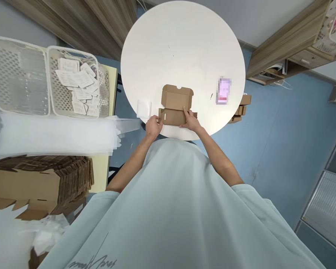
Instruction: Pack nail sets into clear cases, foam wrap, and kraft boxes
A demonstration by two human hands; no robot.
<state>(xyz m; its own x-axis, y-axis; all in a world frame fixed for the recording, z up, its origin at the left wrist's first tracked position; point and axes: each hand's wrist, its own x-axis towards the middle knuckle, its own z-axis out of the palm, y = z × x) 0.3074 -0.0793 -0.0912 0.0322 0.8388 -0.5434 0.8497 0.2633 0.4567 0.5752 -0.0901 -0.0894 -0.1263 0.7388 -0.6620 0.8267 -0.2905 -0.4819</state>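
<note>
A brown cardboard box (177,98) lies on the round white table (182,45) near its front edge, its lid flap folded away from me and its shallow base toward me. At the base's left end, my left hand (154,126) pinches the side flap between thumb and fingers. My right hand (190,120) grips the right part of the base, with a finger reaching over the fold and the thumb at the near edge. Left of the box, a small white packet (144,108) lies close to my left hand.
On the left stand two white baskets; one (72,80) holds white packets, the other (19,78) clear plastic pieces. Below them are white sheets (58,133) and flattened cardboard boxes (39,183). A blurred pink object (223,90) lies at the table's right, with small boxes (240,108) beyond its edge.
</note>
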